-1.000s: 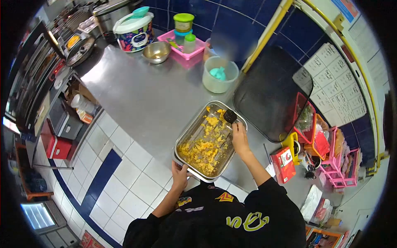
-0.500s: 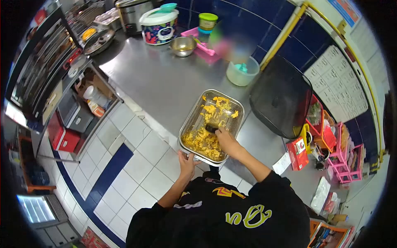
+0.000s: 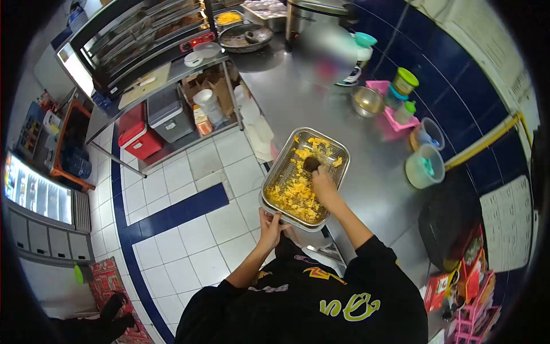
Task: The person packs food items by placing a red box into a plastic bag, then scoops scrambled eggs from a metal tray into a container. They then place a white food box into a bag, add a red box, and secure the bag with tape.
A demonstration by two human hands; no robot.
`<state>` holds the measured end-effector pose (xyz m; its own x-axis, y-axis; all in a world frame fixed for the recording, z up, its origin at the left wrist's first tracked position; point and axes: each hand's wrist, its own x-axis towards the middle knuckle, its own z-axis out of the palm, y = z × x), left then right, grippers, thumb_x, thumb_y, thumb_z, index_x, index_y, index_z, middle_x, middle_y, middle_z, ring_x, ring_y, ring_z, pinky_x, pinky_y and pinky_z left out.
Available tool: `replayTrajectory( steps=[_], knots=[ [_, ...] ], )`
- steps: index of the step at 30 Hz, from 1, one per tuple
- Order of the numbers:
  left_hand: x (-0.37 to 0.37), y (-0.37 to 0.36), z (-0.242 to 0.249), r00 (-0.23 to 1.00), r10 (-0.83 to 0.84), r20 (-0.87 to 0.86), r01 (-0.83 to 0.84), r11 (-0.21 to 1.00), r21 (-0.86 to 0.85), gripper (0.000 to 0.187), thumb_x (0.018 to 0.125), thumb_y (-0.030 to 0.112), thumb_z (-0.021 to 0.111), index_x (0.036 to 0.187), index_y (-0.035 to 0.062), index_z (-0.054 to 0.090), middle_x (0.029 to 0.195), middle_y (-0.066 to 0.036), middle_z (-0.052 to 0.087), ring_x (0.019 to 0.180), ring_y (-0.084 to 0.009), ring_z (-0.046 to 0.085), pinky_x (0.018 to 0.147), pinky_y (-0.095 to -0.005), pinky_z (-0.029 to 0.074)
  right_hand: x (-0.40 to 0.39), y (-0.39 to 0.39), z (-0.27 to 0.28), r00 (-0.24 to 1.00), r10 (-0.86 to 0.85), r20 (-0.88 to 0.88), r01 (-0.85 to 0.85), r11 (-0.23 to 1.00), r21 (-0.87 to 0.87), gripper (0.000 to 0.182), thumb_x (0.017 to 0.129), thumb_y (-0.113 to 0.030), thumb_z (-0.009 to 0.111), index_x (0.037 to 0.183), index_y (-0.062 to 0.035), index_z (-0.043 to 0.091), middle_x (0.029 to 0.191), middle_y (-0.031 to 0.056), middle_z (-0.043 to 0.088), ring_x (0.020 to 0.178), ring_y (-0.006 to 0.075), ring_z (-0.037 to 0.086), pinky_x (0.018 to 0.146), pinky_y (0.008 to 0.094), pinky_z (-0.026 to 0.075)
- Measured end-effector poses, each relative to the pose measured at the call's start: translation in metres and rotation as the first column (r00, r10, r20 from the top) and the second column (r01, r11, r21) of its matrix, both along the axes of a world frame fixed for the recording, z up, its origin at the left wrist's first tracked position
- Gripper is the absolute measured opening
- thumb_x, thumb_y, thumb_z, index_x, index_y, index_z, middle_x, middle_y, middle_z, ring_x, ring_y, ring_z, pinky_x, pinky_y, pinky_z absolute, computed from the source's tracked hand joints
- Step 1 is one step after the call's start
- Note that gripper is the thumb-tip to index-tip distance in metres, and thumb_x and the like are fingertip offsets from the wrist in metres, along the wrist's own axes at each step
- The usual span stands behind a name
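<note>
A rectangular perforated metal tray (image 3: 276, 166) holds yellow crumbled food (image 3: 298, 195) that looks like scrambled egg. It lies thickest at the near end. My left hand (image 3: 271, 228) is closed on the tray's near left corner, thumb at the rim and fingers beneath. Inside the tray, my right hand (image 3: 324, 188) grips a small dark utensil (image 3: 311, 164) whose exact kind I cannot make out. The utensil touches the food near the tray's middle. Under the near end, another metal rim shows.
A steel counter (image 3: 366, 172) runs along the right, carrying a metal bowl (image 3: 368, 101), a clear tub (image 3: 425, 166) and a black lid-like pan (image 3: 450, 223). Ahead are a frying pan (image 3: 246, 39) and a red cooler (image 3: 139, 135). Another person's dark-clothed legs (image 3: 109, 315) show at lower left.
My view has swung left, bringing in more of the floor and shelves. The tray has moved with my body away from the black pan. My right hand has shifted the utensil slightly within the tray.
</note>
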<state>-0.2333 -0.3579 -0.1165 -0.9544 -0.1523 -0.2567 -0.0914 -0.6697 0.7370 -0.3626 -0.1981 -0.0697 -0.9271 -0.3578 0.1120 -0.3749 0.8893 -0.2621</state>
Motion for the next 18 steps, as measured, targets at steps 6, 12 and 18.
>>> replayTrajectory(
  steps=[6, 12, 18],
  knots=[
    [-0.101, -0.070, 0.007, 0.996, 0.089, -0.006, -0.089, 0.996, 0.001, 0.037, 0.087, 0.002, 0.045, 0.118, 0.0119, 0.028, 0.115, -0.011, 0.044, 0.100, -0.0227, 0.054, 0.060, -0.0350, 0.059, -0.080, -0.067, 0.030, 0.984, 0.171, 0.047, -0.151, 0.947, -0.283, 0.020, 0.074, 0.007, 0.043, 0.091, 0.0004, 0.050, 0.095, 0.0213, 0.047, 0.086, 0.0376, 0.054, 0.074, 0.0443, 0.045],
    [-0.213, -0.146, 0.006, 0.994, 0.108, 0.011, -0.106, 0.987, -0.123, 0.035, 0.086, 0.004, 0.049, 0.116, 0.0094, 0.033, 0.114, -0.011, 0.047, 0.093, -0.0212, 0.058, 0.055, -0.0293, 0.058, -0.245, -0.142, 0.013, 1.000, -0.014, -0.002, 0.014, 0.999, -0.034, 0.012, 0.078, 0.003, 0.044, 0.088, 0.0069, 0.048, 0.096, 0.0204, 0.046, 0.083, 0.0367, 0.053, 0.070, 0.0423, 0.048],
    [-0.304, -0.213, 0.043, 0.986, 0.146, 0.075, -0.141, 0.988, -0.062, 0.035, 0.085, 0.004, 0.047, 0.117, 0.0091, 0.035, 0.109, -0.010, 0.052, 0.088, -0.0206, 0.061, 0.052, -0.0291, 0.058, -0.274, -0.210, 0.072, 0.860, 0.506, 0.072, -0.480, 0.848, -0.223, 0.017, 0.074, 0.005, 0.045, 0.090, 0.0046, 0.049, 0.093, 0.0200, 0.046, 0.087, 0.0352, 0.053, 0.074, 0.0418, 0.046]
  ],
)
